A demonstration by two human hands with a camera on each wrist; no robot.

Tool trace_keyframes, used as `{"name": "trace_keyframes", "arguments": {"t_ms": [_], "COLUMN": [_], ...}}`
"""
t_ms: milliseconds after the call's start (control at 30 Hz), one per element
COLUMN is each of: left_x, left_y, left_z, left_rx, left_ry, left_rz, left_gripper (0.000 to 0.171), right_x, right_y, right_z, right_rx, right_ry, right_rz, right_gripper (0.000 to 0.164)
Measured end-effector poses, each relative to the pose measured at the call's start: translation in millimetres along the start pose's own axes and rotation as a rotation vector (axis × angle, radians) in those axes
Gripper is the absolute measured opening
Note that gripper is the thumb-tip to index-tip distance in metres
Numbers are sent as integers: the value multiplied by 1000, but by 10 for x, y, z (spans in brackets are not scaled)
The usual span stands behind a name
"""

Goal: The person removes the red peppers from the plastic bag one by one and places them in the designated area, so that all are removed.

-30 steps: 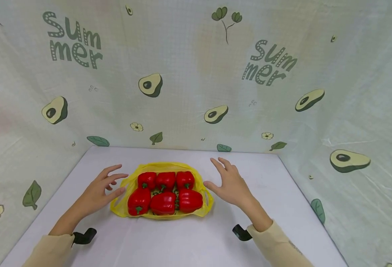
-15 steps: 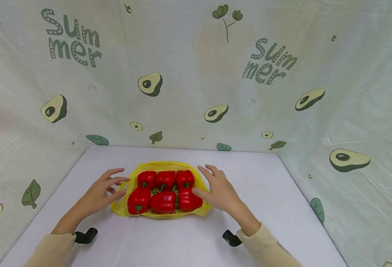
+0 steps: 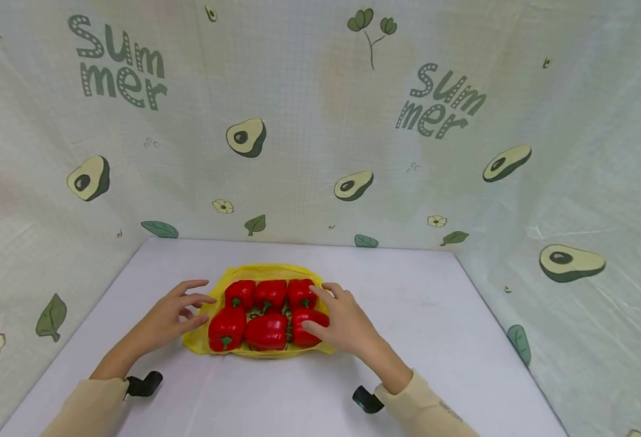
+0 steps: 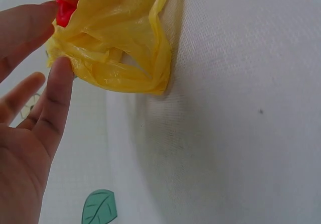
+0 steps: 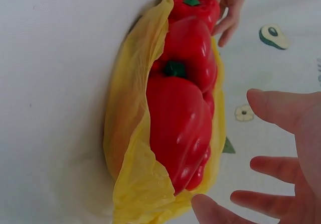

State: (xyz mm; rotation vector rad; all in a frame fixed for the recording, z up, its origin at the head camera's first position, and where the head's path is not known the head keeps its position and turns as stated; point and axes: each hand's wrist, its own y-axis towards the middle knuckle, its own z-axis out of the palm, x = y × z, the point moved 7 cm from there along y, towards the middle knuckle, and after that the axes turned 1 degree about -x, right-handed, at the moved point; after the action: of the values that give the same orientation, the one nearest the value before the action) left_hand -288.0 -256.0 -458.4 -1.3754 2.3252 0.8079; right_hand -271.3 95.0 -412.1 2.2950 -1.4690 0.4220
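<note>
Peppers (image 3: 266,332) filled a bag (image 3: 277,271) lying crosswise

On the table (image 3: 435,291), the bag's long axis ran between the left hand (image 3: 162,318) and the right hand (image 3: 348,325), the nearer. Both had fingers spread, loosely bent, gripping nothing visible. The head view put right fingers over the peppers; the right wrist view showed them mostly apart.

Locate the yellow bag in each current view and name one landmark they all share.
Head: the yellow bag lies in the lower half, left of centre.
Left wrist: upper left, cut off by the top edge.
Right wrist: around the middle, stretching down to the bottom edge.
Shared landmark: red peppers in the bag, only partly visible in the left wrist view.
</note>
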Motion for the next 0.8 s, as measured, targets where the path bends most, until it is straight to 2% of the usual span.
{"name": "trace_keyframes", "arguments": {"t_ms": [467, 800], "left_x": [47, 65], "left_y": [15, 25], "left_z": [76, 88], "left_rx": [59, 96], "left_ry": [-35, -64], "left_rz": [-7, -45], "left_gripper": [35, 40], "right_x": [56, 74], "right_y": [-15, 3], "right_z": [200, 286], "right_rx": [48, 56], "right_ry": [45, -1], "right_rz": [-2, 7], "right_gripper": [66, 62]}}
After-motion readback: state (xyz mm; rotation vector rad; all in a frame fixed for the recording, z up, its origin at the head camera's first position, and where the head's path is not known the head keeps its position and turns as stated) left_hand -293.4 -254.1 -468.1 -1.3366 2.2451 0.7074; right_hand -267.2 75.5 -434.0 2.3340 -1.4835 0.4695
